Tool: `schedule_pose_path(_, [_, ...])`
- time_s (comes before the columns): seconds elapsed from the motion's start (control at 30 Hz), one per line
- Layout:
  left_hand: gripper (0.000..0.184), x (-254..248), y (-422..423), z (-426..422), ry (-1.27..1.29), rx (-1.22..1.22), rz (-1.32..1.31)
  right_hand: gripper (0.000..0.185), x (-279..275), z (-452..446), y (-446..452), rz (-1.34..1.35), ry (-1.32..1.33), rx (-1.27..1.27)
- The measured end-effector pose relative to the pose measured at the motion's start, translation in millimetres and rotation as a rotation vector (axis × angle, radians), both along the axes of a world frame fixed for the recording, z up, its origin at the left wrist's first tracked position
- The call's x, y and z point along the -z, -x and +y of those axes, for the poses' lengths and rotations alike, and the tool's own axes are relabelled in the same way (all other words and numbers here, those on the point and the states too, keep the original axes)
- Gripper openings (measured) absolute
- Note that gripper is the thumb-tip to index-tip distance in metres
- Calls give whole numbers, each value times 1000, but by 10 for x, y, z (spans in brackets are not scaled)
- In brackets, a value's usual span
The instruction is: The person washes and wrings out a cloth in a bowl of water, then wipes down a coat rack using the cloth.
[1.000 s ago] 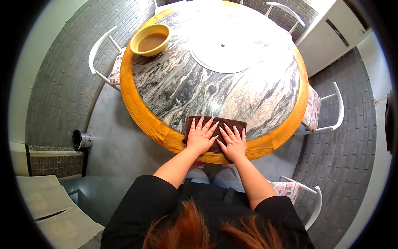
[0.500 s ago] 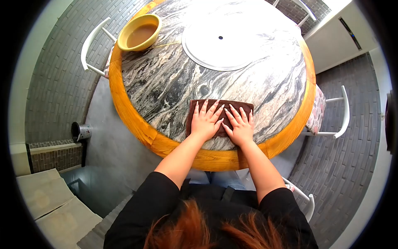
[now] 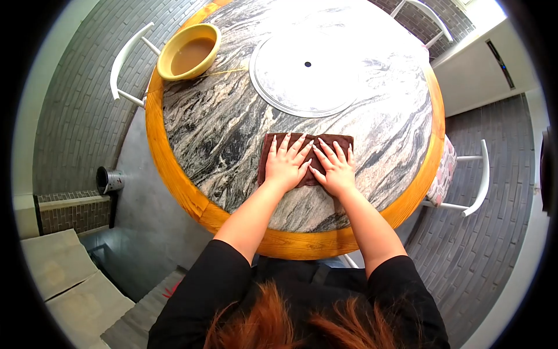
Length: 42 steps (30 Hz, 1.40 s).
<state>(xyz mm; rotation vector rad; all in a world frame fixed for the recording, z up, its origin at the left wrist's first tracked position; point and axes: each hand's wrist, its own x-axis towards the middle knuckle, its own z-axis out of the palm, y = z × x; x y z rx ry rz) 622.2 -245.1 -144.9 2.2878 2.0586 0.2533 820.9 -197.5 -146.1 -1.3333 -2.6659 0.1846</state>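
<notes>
A dark brown cloth [image 3: 307, 180] lies spread on the marble-patterned top [image 3: 215, 139] of a round table, back from its near edge. Pressed flat on the cloth's left half is my left hand [image 3: 284, 168], fingers spread and pointing away from me. My right hand [image 3: 336, 171] rests the same way on the right half. The two thumbs almost meet in the middle. Neither hand grips the cloth; both palms hide much of it.
An orange wooden rim [image 3: 302, 243] edges the table. A yellow basin [image 3: 185, 76] of brownish water stands far left. A round disc [image 3: 279, 75] with a dark centre hole lies mid-table. White chairs stand left [image 3: 116, 67] and right [image 3: 484, 174]. A bin [image 3: 109, 180] lies on the floor.
Both hands and the cloth have slid away from me, farther from the table's near edge. The hands stay flat on it. The view has shifted slightly, so the table sits lower.
</notes>
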Motion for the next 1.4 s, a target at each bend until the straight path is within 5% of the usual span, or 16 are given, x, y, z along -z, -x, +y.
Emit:
schedule_pose_path(0.57, [59, 62, 109, 650, -52, -17, 35, 68, 2, 788, 132, -56, 88, -55])
schedule_pose_path(1.4, [62, -49, -244, -352, 56, 14, 61, 65, 18, -416, -251, -49, 30, 43])
